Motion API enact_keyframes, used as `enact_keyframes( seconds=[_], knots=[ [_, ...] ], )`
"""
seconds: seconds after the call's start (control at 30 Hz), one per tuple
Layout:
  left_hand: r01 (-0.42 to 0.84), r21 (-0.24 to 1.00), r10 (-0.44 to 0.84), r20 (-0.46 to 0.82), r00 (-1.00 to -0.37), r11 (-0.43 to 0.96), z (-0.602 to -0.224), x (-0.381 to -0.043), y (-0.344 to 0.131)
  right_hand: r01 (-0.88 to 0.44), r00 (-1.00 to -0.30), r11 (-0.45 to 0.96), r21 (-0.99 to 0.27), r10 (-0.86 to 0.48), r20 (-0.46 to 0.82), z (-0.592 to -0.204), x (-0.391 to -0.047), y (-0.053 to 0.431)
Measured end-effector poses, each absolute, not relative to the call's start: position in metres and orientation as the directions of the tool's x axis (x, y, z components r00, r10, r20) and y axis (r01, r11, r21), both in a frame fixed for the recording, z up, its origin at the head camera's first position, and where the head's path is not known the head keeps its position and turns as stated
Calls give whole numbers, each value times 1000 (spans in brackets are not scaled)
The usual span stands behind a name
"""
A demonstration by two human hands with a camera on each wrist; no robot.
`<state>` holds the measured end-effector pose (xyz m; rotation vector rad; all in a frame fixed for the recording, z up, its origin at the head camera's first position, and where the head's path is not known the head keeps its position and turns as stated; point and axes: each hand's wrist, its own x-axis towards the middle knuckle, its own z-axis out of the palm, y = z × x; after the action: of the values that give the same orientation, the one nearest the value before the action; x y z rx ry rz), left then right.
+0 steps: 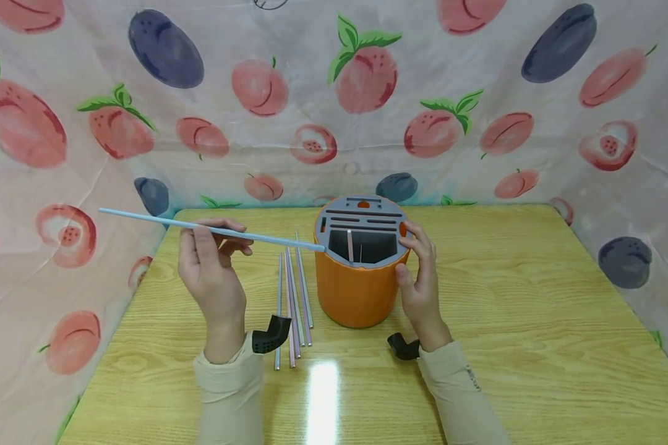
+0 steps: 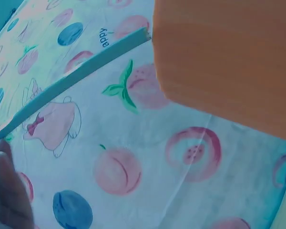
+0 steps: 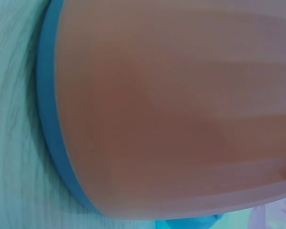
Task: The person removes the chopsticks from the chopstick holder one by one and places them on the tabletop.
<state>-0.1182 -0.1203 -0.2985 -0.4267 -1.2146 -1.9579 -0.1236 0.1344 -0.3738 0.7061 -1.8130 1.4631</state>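
Observation:
My left hand [image 1: 214, 281] pinches a long light-blue straw [image 1: 261, 238] between thumb and fingers. The straw lies nearly level, its right end at the left rim of an orange utensil holder [image 1: 356, 293] with a grey slotted top. In the left wrist view the straw's end [image 2: 133, 39] is close beside the holder's orange wall [image 2: 229, 62]; whether they touch cannot be told. My right hand [image 1: 423, 290] grips the holder's right side, fingers on the rim and thumb at the front. A pinkish straw [image 1: 350, 247] stands in the holder's large front opening. The orange wall [image 3: 171, 109] fills the right wrist view.
Several shiny pastel straws [image 1: 295, 309] lie on the wooden table [image 1: 534, 321] between the left forearm and the holder. Black wrist-worn pieces [image 1: 271, 334] sit by both cuffs. A fruit-printed cloth [image 1: 334, 80] hangs behind the table and at its sides.

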Motion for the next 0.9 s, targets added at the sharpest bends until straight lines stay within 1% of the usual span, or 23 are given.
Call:
enact_keyframes(
  seconds=[0.1,0.2,0.27,0.37,0.43,0.53,0.63,0.73,0.9],
  knots=[
    [765,588,-472,614,-633,-263,-299,-119,-124,-773,-610,211,-598,13,793,-373,-123,134],
    [736,634,-437,606,-664,-239,-299,-119,-124,-774,-608,210,-597,15,794,-373,-123,134],
    [691,702,-373,603,-705,-173,-299,-117,-122,-773,-609,211,-598,16,793,-374,-123,134],
    [598,800,-248,571,-783,-48,-299,-116,-116,-773,-609,213,-598,17,793,-374,-123,135],
    [545,837,-171,546,-820,60,-299,-116,-111,-773,-609,212,-598,16,793,-374,-123,134],
    [484,857,-79,502,-861,176,-302,-117,-104,-775,-605,214,-594,16,796,-375,-122,134],
    [458,846,-18,481,-877,274,-305,-119,-99,-777,-603,217,-591,16,798,-375,-122,134],
    [454,829,19,474,-880,325,-308,-121,-97,-777,-602,218,-590,14,798,-375,-122,133],
    [477,784,38,505,-862,399,-325,-133,-102,-779,-599,218,-588,15,800,-375,-122,133]
  ],
)
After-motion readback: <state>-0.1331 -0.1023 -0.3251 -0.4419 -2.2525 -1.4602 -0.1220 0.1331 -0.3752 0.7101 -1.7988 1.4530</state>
